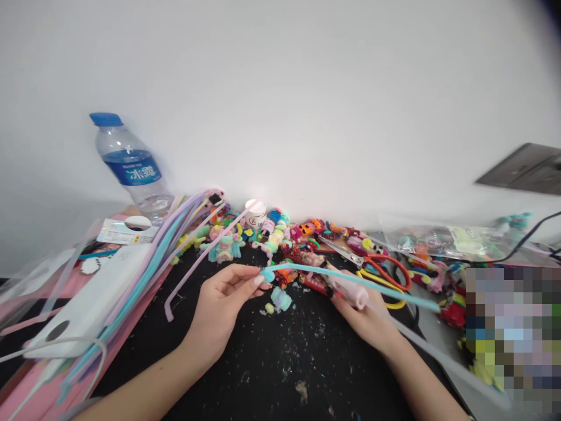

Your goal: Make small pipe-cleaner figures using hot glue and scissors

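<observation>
My left hand (pixel 224 301) pinches the curled end of a light blue pipe cleaner (pixel 350 282) between thumb and fingers, above a black mat (pixel 280 374). That fuzzy stem runs right across my right hand (pixel 363 313), which grips it along with a pale pink stem. Just below the curled tip a small teal and yellow fuzzy piece (pixel 280 299) lies on the mat.
A water bottle (pixel 131 166) stands at the back left beside a bundle of pastel pipe cleaners (pixel 144 275). Small fuzzy figures (pixel 276 231) line the wall. Orange scissors (pixel 377 260) and yellow ones lie to the right, near plastic bags (pixel 447 240).
</observation>
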The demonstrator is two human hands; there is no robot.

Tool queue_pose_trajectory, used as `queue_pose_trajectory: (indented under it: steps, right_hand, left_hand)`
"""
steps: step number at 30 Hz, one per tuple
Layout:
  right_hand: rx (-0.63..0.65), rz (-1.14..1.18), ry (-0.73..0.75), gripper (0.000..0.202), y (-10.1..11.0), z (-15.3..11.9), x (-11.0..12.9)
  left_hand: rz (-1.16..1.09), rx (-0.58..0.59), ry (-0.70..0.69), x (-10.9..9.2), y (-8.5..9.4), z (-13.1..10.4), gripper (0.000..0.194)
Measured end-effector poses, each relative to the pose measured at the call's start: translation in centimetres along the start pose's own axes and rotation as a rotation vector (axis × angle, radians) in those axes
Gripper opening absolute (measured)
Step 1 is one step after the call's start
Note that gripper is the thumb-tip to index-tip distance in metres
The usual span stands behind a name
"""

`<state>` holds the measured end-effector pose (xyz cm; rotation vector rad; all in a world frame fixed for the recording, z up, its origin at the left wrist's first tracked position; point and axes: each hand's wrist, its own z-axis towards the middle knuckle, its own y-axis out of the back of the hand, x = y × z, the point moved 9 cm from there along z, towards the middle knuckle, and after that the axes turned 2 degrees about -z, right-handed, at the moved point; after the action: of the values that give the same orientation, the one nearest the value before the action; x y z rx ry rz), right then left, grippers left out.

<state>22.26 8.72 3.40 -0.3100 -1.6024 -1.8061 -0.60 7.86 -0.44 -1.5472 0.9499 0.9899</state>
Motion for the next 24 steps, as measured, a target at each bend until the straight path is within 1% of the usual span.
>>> queue_pose_trajectory:
  steps: [1,3,5,7,10,11,12,15,17,18,21,22,24]
  right_hand:
    - [-0.014,-0.071,-0.008,0.014,0.2,0.2,-0.1]
    - [-0.070,-0.193,-0.038,0.025,0.8,0.6,-0.8]
    - [-0.134,-0.286,-0.067,0.037,1.4,0.9,-1.7]
    - [-0.193,-0.346,-0.061,0.042,1.8,1.0,-2.2]
    - [-0.328,-0.412,-0.048,0.058,3.0,0.6,-1.6]
    - [-0.367,-0.398,-0.034,0.062,3.4,0.4,-1.1]
    - [-0.378,-0.341,0.009,0.061,3.4,0.2,-0.2]
    - [-0.257,-0.055,0.195,0.054,2.0,-0.5,2.7]
    - [-0.129,0.079,0.267,0.052,0.5,-0.9,4.2]
    - [-0.088,0.125,0.279,0.047,-0.1,-1.2,4.7]
    - [-0.054,0.143,0.259,0.013,-1.0,-1.4,5.2]
    - [-0.059,0.126,0.248,0.009,-1.1,-1.4,5.2]
    - [-0.064,0.089,0.228,0.011,-1.2,-1.4,5.1]
  left_hand:
    - [-0.015,-0.018,0.006,0.0,0.1,0.0,0.014]
    - [-0.051,-0.036,0.015,-0.1,0.2,0.1,0.014]
    - [-0.082,-0.031,0.024,0.0,0.0,0.0,0.014]
    - [-0.087,-0.015,0.039,0.1,-0.1,0.0,0.013]
    - [-0.047,0.018,0.067,0.6,-0.5,-0.2,0.014]
    - [-0.027,0.036,0.073,0.8,-0.7,-0.3,0.014]
    - [-0.007,0.058,0.079,0.9,-0.9,-0.4,0.014]
    - [0.073,0.144,0.118,1.3,-1.8,-0.9,0.012]
    - [0.115,0.213,0.162,1.7,-2.5,-1.3,0.011]
    - [0.128,0.247,0.184,1.9,-2.9,-1.5,0.011]
    - [0.138,0.321,0.199,2.3,-3.6,-1.8,0.010]
    - [0.137,0.336,0.187,2.4,-3.7,-1.8,0.011]
    - [0.138,0.356,0.161,2.5,-3.9,-1.8,0.014]
